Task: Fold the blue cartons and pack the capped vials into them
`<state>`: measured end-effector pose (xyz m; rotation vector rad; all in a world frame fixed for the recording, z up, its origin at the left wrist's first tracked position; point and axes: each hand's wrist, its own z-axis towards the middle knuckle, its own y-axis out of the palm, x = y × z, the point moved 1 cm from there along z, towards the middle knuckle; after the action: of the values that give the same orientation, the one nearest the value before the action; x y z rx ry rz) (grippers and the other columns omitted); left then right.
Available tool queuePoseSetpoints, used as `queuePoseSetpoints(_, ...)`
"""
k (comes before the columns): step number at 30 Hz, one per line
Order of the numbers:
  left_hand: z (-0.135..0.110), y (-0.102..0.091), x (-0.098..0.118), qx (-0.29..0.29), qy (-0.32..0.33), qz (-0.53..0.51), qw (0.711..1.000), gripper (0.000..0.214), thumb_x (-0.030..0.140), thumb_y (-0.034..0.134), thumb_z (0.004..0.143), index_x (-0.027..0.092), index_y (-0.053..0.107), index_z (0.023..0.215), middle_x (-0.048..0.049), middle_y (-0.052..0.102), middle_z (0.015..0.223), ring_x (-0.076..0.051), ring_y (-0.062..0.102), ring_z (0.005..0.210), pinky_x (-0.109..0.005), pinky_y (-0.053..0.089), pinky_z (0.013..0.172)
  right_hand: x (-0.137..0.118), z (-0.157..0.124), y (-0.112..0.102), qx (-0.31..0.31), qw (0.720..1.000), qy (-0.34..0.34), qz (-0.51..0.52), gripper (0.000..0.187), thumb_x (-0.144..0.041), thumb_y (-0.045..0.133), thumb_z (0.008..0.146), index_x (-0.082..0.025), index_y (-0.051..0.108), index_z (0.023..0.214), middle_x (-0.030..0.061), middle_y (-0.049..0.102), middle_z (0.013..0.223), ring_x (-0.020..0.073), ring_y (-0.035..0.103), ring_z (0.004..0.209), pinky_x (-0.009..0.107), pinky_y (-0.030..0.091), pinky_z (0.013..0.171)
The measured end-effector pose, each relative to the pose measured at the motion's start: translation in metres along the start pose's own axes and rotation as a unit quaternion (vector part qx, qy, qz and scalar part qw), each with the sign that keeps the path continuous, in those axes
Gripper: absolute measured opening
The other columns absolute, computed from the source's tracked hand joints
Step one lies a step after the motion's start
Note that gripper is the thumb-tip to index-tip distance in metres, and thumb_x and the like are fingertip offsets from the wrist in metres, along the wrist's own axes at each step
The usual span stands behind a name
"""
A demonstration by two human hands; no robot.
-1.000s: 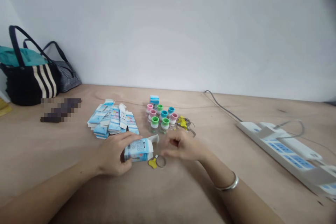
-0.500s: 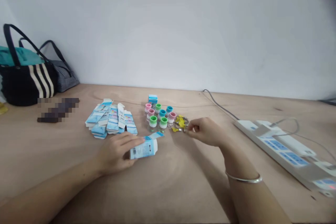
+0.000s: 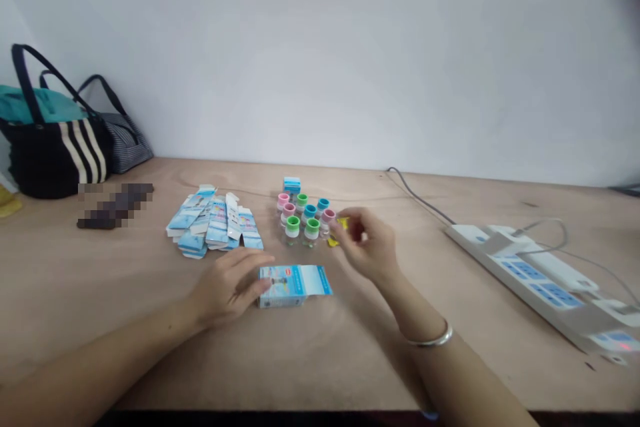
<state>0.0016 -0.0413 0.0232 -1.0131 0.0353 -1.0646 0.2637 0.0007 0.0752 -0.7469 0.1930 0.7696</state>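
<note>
A blue and white printed carton lies on the table with its end flap open toward the right. My left hand is closed on the carton's left end, thumb on the near side and fingers behind. My right hand reaches over a small heap of yellow pieces, thumb and forefinger apart, beside a pink-topped bottle. Its fingertips partly cover the yellow pieces. Several small clear bottles with green, blue and pink rings at the top stand together, just left of this hand.
A pile of flattened blue cartons lies to the left. Another small blue box stands behind the bottles. A white power strip with plugs and cables lies on the right. Bags and a dark pixelated object are far left.
The carton has turned so its printed face shows and its flap points right, lying flat. My right hand has moved left and its pinched fingers have parted.
</note>
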Motion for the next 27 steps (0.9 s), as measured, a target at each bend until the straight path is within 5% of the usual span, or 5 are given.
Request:
queuePoseSetpoints(4, -0.004, 0.009, -0.004, 0.010, -0.142, -0.084, 0.986, 0.026, 0.034, 0.050, 0.088, 0.020, 0.057, 0.109, -0.0058, 0.065, 0.102, -0.015, 0.065, 0.084, -0.028, 0.057, 0.072, -0.042, -0.020, 0.021, -0.238, 0.952, -0.167, 0.091, 0.030, -0.046, 0.064, 0.076, -0.020, 0.053, 0.083, 0.0080, 0.060, 0.092, 0.0196, 0.055, 0.085, 0.032, 0.044, 0.076)
queuePoseSetpoints(8, -0.010, 0.015, -0.008, -0.023, -0.187, -0.174, 0.966, 0.025, 0.032, 0.049, 0.088, 0.019, 0.056, 0.108, -0.0052, 0.065, 0.097, -0.016, 0.065, 0.086, -0.028, 0.057, 0.070, -0.047, -0.032, 0.036, -0.340, 0.923, -0.176, 0.041, 0.036, -0.048, 0.068, 0.071, -0.020, 0.046, 0.076, 0.0063, 0.057, 0.090, 0.0176, 0.053, 0.078, 0.028, 0.042, 0.067)
queuePoseSetpoints(13, -0.011, 0.006, -0.015, -0.006, -0.129, -0.086, 0.988, 0.028, 0.018, 0.041, 0.088, 0.020, 0.055, 0.112, -0.0065, 0.065, 0.106, -0.019, 0.062, 0.100, -0.035, 0.053, 0.085, -0.032, -0.034, 0.041, -0.319, 0.933, -0.165, 0.015, 0.032, -0.042, 0.068, 0.072, -0.020, 0.045, 0.080, 0.0040, 0.057, 0.083, 0.0162, 0.052, 0.072, 0.026, 0.039, 0.062)
queuePoseSetpoints(19, 0.005, -0.001, -0.009, -0.002, 0.040, 0.110, 0.993, 0.049, 0.031, 0.058, 0.081, 0.021, 0.048, 0.127, -0.0100, 0.056, 0.126, -0.026, 0.049, 0.120, -0.046, 0.037, 0.105, -0.036, -0.036, 0.046, -0.217, 0.958, -0.181, -0.046, 0.041, -0.034, 0.060, 0.080, -0.016, 0.048, 0.115, 0.0135, 0.060, 0.108, 0.0253, 0.056, 0.096, 0.037, 0.042, 0.080)
queuePoseSetpoints(27, -0.001, 0.016, -0.010, -0.092, 0.124, 0.117, 0.981, 0.030, 0.017, 0.052, 0.079, 0.020, 0.061, 0.107, -0.0074, 0.068, 0.097, -0.020, 0.063, 0.095, -0.043, 0.043, 0.100, -0.043, -0.044, 0.041, -0.380, 0.895, -0.220, -0.076, 0.030, -0.023, 0.060, 0.072, -0.018, 0.060, 0.102, 0.0090, 0.064, 0.097, 0.0203, 0.058, 0.080, 0.031, 0.044, 0.069)
